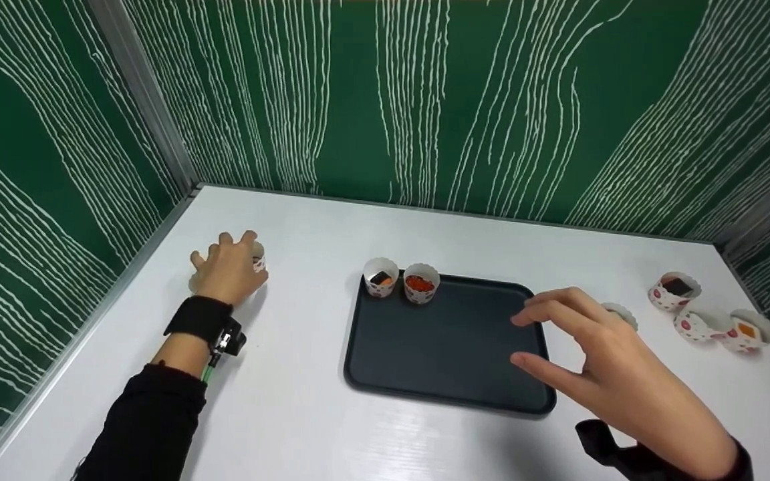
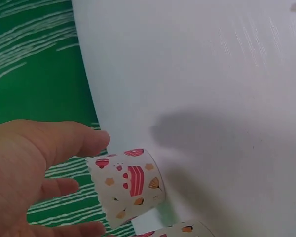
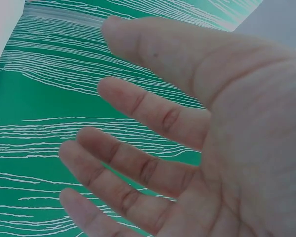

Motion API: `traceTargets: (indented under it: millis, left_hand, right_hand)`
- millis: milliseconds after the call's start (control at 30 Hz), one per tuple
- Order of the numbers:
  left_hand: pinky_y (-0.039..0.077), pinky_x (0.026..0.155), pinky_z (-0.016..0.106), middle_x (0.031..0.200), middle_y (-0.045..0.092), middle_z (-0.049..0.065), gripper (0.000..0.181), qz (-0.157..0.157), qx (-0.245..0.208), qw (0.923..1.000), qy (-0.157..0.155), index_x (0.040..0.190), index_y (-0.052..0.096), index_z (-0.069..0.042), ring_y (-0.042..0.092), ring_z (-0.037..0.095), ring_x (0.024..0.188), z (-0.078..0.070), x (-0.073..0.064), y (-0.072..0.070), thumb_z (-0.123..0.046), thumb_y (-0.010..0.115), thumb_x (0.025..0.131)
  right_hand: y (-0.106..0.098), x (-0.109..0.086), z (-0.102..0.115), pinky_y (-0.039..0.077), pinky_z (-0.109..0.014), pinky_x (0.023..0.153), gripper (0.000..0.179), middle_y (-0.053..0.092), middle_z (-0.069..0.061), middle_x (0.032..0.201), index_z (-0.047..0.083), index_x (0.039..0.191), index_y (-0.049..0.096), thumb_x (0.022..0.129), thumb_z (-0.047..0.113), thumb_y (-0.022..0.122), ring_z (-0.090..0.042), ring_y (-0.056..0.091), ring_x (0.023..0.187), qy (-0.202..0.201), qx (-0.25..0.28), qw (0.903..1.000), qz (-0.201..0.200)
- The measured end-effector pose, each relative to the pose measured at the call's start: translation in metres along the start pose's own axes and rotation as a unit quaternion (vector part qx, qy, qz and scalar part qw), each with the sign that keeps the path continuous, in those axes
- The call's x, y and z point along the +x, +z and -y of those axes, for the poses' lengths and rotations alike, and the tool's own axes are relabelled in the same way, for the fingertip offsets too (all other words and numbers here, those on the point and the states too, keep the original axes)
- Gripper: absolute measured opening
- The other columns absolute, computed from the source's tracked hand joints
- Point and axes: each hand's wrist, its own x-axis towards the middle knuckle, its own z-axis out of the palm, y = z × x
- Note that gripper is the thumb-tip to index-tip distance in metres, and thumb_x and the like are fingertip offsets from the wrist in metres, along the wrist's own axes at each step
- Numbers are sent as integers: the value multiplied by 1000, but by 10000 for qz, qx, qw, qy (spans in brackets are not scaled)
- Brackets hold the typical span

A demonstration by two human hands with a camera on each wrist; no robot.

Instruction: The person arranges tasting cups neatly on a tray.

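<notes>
My left hand (image 1: 223, 268) is over paper cups at the table's left side. In the left wrist view its thumb is right at the scalloped rim of a printed paper cup (image 2: 130, 185), with the fingers spread apart on the rim side. Part of a second cup (image 2: 185, 230) shows below; in the head view the hand hides most of both. My right hand (image 1: 602, 354) hovers over the right edge of the dark tray (image 1: 445, 347), fingers apart and nothing in them. A paper cup (image 1: 622, 314) is partly hidden behind it.
At the tray's back left corner stand a cup (image 1: 380, 284) with black and orange pieces and a cup (image 1: 420, 287) of orange-red bits. Far right are a cup (image 1: 667, 297) with a dark square, another cup (image 1: 691, 325) and one with an orange piece (image 1: 747, 331). Green walls enclose the white table.
</notes>
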Motion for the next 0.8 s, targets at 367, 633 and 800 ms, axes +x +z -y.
traceTargets:
  millis: [367,633,800]
  left_hand:
    - [-5,113,92,119,67,31,43,159,-124,9998,-18,136,65,-3,62,57,124,8,6,6,-14,69,94]
    - [9,121,86,121,72,35,41,-156,-224,9992,280,129,69,2,62,63,119,-2,6,9,-11,77,91]
    - [34,116,74,116,75,30,39,-257,-134,9968,744,121,70,3,67,56,107,-8,3,12,-9,79,86]
  right_hand:
    - [-1,-1,-2,47,-51,95,40,64,13,131,37,121,72,88,24,90,-18,67,116,59,-50,10000,33]
    - [0,1,-1,58,-27,87,38,65,13,130,36,121,72,89,23,89,-10,65,106,-35,-49,9999,82]
    - [1,3,-2,58,-25,85,38,65,14,128,34,120,73,89,21,89,-6,64,109,-99,53,9999,87]
